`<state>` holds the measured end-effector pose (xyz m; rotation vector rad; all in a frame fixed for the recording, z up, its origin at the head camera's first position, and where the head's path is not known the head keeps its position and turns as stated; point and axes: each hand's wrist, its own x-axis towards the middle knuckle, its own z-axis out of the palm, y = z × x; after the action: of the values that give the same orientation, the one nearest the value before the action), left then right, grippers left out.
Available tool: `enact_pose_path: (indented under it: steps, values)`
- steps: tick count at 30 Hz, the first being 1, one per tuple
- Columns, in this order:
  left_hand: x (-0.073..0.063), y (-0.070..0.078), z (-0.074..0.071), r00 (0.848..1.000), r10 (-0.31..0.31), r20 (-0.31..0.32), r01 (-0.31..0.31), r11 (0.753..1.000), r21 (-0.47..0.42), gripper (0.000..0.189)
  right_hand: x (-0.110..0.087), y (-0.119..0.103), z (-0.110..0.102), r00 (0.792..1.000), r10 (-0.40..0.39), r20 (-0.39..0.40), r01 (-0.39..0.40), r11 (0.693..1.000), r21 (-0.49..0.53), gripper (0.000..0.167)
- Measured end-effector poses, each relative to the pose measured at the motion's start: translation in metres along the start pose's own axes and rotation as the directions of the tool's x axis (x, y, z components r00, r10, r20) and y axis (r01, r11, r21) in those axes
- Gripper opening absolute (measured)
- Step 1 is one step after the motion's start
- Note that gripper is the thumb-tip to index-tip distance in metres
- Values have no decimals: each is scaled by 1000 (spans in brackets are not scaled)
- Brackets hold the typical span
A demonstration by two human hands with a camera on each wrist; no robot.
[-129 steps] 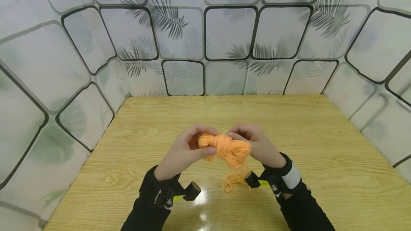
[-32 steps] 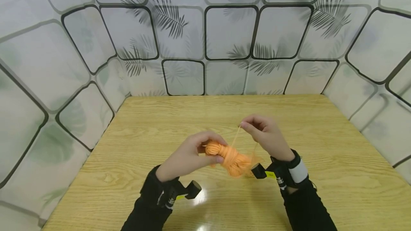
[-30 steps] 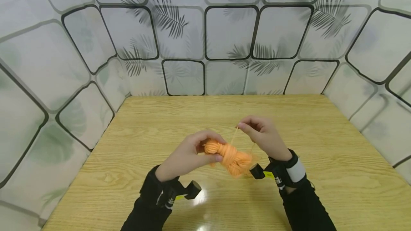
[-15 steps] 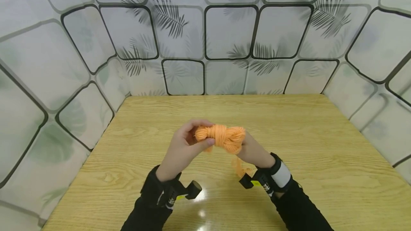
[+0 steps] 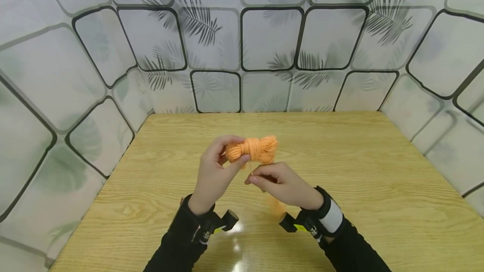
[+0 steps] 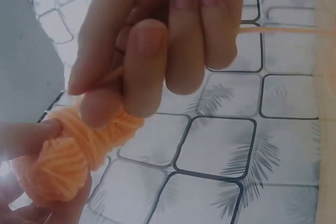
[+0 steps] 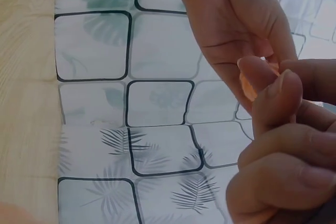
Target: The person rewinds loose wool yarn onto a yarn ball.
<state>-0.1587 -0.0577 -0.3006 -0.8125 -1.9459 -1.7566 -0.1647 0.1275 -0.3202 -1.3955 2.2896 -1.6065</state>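
Note:
My left hand (image 5: pixel 216 171) grips a bundle of orange yarn (image 5: pixel 256 149) by its left end, thumb in front and fingers behind. The bundle has wraps around its middle and looped ends. Just below it, my right hand (image 5: pixel 285 184) pinches a yarn strand (image 5: pixel 251 168) that comes down from the wrapped middle. In the left wrist view the right hand (image 6: pixel 152 45) is in front of part of the yarn bundle (image 6: pixel 63 166), and the strand trails off to the right. The right wrist view shows the left hand (image 7: pixel 236 24) behind the right hand's curled fingers (image 7: pixel 278 166).
A blurred loose length of orange yarn (image 5: pixel 275 205) hangs below the right hand over the wooden table (image 5: pixel 181 137). Patterned cloth walls (image 5: pixel 270 39) enclose the table at the back and sides. Each wrist wears a black strap with a small camera (image 5: pixel 230 220).
The right hand was above the bundle a second ago, passed behind it, and is now in front and below, pinching the strand. The left hand has raised the bundle and moved it slightly left.

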Motion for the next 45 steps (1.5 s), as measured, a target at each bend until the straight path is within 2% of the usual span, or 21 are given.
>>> enact_pose_path:
  steps: [5, 9, 15, 20, 24, 27, 37, 41, 45]
  values:
    - [0, -2, 1, 999, 41, -8, -41, 997, 60, 29, -1, -9, -4, 997, -71, -22, 70, 997, -14, 15]
    - [0, -6, 1, 998, 61, 13, -62, 990, 128, 28, -4, -14, -9, 992, -116, -54, 114, 993, -31, 14]
    - [-1, -8, 2, 991, 102, 88, -119, 968, 221, 27, -8, -15, -17, 987, -110, -115, 101, 992, -79, 15]
    - [0, -9, 2, 983, 105, 152, -142, 955, 261, 28, -12, -16, -24, 982, -110, -151, 100, 992, -71, 13]
    - [0, -8, 2, 975, 91, 203, -152, 939, 309, 27, -15, -17, -31, 975, -109, -191, 96, 992, -76, 11]
    - [1, -8, 2, 969, 68, 237, -147, 932, 332, 25, -18, -19, -36, 972, -80, -222, 64, 995, -78, 11]
    - [0, -7, 1, 942, -7, 334, -106, 942, 319, 26, -26, -21, -51, 961, 30, -273, -63, 992, -114, 16]
    - [0, -6, 1, 926, -34, 376, -94, 944, 316, 25, -27, -19, -55, 960, 31, -278, -72, 988, -140, 18]
    - [0, -4, 0, 902, -55, 428, -90, 946, 311, 24, -27, -17, -58, 960, 29, -277, -74, 985, -154, 19]
